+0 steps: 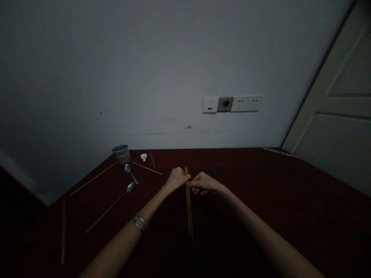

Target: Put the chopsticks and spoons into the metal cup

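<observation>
Left hand: closed around the upper part of our chopsticks, thumb across them. Right hand: thumb and index pinched at the sticks just below the left thumb, other fingers loosely curled.

Landmark: metal cup, upright against the wall. We can't see what's in it. Chopsticks are right of the cup and nearer us, pointing our way. Short spoon just in front of the cup, long-handled spoon nearer us, white spoon right of it.

Pose: both forearms reach in from our side, converging at the sticks; left wrist wears bracelets.
</observation>
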Demonstrator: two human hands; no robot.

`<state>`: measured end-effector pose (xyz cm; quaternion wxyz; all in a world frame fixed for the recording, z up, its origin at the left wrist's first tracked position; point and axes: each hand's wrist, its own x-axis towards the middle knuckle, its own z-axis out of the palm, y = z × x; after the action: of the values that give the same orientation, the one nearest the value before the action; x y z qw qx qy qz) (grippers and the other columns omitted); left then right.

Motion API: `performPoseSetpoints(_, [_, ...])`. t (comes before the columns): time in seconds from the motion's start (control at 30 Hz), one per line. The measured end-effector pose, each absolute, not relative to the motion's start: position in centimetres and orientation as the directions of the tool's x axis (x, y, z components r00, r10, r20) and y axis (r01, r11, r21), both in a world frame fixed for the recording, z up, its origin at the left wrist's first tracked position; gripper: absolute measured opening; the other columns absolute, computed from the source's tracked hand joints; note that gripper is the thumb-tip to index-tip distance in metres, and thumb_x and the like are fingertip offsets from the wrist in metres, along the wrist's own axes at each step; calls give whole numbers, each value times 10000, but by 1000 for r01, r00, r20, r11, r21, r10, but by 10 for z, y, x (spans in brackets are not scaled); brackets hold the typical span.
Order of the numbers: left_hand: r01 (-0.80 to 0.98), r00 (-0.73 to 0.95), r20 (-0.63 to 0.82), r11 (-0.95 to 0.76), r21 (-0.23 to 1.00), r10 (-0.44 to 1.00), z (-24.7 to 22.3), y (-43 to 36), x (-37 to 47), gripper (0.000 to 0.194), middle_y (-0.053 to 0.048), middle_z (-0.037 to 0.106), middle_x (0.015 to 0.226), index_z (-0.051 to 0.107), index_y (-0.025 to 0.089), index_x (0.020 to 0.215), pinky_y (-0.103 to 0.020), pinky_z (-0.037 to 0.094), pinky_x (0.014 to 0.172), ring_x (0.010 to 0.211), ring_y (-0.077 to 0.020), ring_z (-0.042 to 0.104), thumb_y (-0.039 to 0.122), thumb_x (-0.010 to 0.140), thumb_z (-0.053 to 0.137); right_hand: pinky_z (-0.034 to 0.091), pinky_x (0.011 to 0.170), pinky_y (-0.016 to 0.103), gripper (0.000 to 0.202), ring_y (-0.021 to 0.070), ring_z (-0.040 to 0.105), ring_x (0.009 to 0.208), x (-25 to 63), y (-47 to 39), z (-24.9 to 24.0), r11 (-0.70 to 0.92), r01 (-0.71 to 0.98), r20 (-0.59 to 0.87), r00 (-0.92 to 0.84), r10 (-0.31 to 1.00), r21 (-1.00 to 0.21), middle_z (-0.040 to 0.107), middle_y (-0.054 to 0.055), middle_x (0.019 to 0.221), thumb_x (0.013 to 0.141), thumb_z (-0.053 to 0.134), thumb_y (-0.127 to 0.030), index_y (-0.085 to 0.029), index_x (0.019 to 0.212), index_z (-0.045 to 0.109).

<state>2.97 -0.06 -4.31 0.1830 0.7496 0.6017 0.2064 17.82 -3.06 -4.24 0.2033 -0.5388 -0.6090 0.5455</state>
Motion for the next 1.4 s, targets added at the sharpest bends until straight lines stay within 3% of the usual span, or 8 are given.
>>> performPoseSetpoints(0.13, [850,196,99,-219,479,976,-48,-4,29,249,-69,573,518,628,117,560,-226,333,488,520,-159,544,331,664,556,358,379,133,423,72,558,468,197,-22,-38,-205,452,-341,-242,908,-868,634,53,600,686,582,-538,-118,660,618])
performPoseSetpoints(0.37, [921,237,107,-258,291,966,-57,-17,35,262,-176,646,768,668,118,764,-309,434,629,749,-276,620,325,705,519,353,415,137,337,65,544,496,228,-7,-53,-231,372,-271,-60,961,-899,623,49,627,767,524,-446,-124,726,616])
performPoseSetpoints(0.67, [937,296,130,-314,151,946,-57,-23,37,368,-195,645,824,667,112,870,-363,453,674,800,-296,618,390,775,446,353,431,149,328,66,532,528,239,-2,-61,-279,310,-304,-34,952,-909,611,58,700,775,499,-438,-129,754,608])
performPoseSetpoints(0.9, [957,270,109,-279,75,957,-50,-30,39,419,-143,654,867,654,132,898,-344,461,699,831,-262,616,447,810,391,356,424,148,368,68,528,522,240,0,-66,-256,331,-284,-38,958,-908,597,37,661,743,520,-483,-128,767,614])
performPoseSetpoints(1.03, [961,248,153,-263,86,957,-27,-32,33,410,-139,656,838,659,132,858,-330,454,693,813,-248,617,442,813,395,373,406,160,332,76,527,497,237,6,-60,-214,322,-234,-26,972,-922,587,29,640,734,538,-452,-128,753,611])
performPoseSetpoints(1.2, [944,164,386,-259,207,908,37,-32,-2,439,-96,643,744,646,163,749,-288,406,632,730,-203,594,462,837,337,367,370,166,253,80,524,468,207,13,-39,-13,350,-56,-113,992,-936,589,26,638,723,548,-374,-130,760,606])
performPoseSetpoints(1.4, [946,-128,644,-102,307,754,86,-9,-109,527,-54,581,602,617,132,635,-231,283,522,561,-132,490,515,819,306,377,421,185,239,92,522,480,128,27,-15,293,475,156,-307,939,-830,592,16,606,711,530,-297,-119,837,629])
